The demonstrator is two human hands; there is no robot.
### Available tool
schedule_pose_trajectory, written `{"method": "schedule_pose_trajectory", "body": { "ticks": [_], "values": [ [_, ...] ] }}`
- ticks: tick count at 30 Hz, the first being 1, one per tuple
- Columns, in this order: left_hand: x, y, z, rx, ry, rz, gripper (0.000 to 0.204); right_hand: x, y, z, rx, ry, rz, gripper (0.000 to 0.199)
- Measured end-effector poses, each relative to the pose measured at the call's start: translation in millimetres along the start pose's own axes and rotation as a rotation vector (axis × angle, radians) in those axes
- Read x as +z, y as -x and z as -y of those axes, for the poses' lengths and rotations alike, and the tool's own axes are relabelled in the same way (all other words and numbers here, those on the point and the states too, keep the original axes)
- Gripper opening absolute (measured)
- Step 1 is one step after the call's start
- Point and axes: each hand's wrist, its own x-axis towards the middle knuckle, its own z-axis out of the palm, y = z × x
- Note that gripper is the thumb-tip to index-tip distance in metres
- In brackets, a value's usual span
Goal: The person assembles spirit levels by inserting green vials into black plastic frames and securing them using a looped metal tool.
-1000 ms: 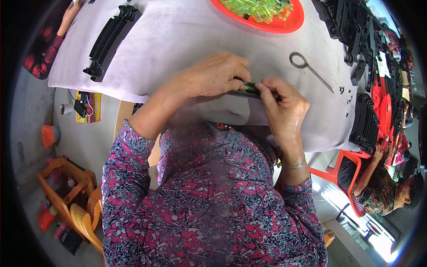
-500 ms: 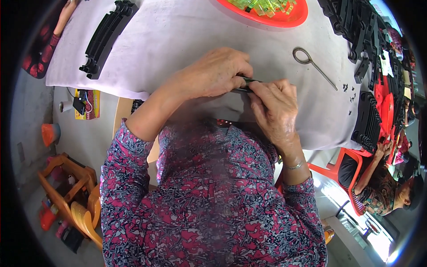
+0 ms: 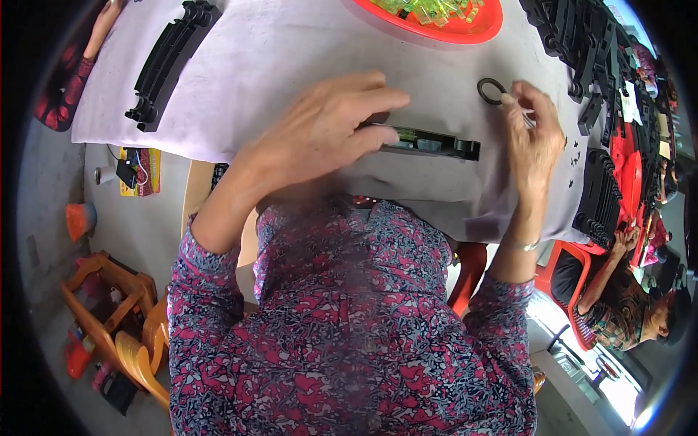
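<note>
My left hand (image 3: pixel 331 120) has its thumb and fingers around the left end of a long black plastic part (image 3: pixel 465 148). Yellow-green clear pieces show in the part's slot, and its right end sticks out free. To the right, my right hand (image 3: pixel 534 138) closes on the shaft of a metal rod with a ring end (image 3: pixel 491 91). The ring lies on the cloth beside my fingertips, while the hand covers most of the shaft.
A red bowl (image 3: pixel 465 35) of yellow-green clear pieces stands at the far side. One black part (image 3: pixel 171 62) lies at left; many more (image 3: pixel 582 43) are piled at right. Tiny black bits (image 3: pixel 574 156) lie near my right hand. Another person (image 3: pixel 618 312) sits at right.
My right hand has left the black part and moved right onto the ring-ended rod. My left hand has shifted slightly left, and more of the black part now shows.
</note>
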Motion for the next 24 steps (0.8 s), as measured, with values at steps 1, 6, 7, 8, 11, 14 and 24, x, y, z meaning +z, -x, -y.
{"method": "schedule_pose_trajectory", "body": {
  "ticks": [1,6,7,8,11,14,24],
  "values": [
    [-1.1,3.4,-4.1,-0.013,0.005,-0.029,0.037,1.6,-7.7,-11.5,0.001,-0.001,0.001,0.025],
    [14.1,15.4,-4.7,0.000,-0.149,-0.084,0.041,18.1,-15.7,-42.3,-0.144,0.380,0.128,0.043],
    [17.3,16.8,-4.5,0.006,-0.173,-0.100,0.041,20.1,-14.5,-42.1,-0.080,0.334,0.137,0.042],
    [18.8,17.3,-3.2,0.002,-0.174,-0.100,0.041,21.3,-14.1,-41.7,-0.082,0.331,0.140,0.042],
    [21.3,17.3,-0.2,-0.023,-0.196,-0.098,0.038,21.9,-12.7,-42.2,-0.021,0.172,0.127,0.033],
    [22.6,18.4,1.0,-0.028,-0.182,-0.120,0.036,26.2,-7.1,-46.5,-0.090,0.134,0.123,0.022],
    [26.5,16.7,4.2,0.000,-0.194,-0.154,0.036,-4.9,1.0,2.4,0.124,-0.610,0.008,0.014]
  ]
}}
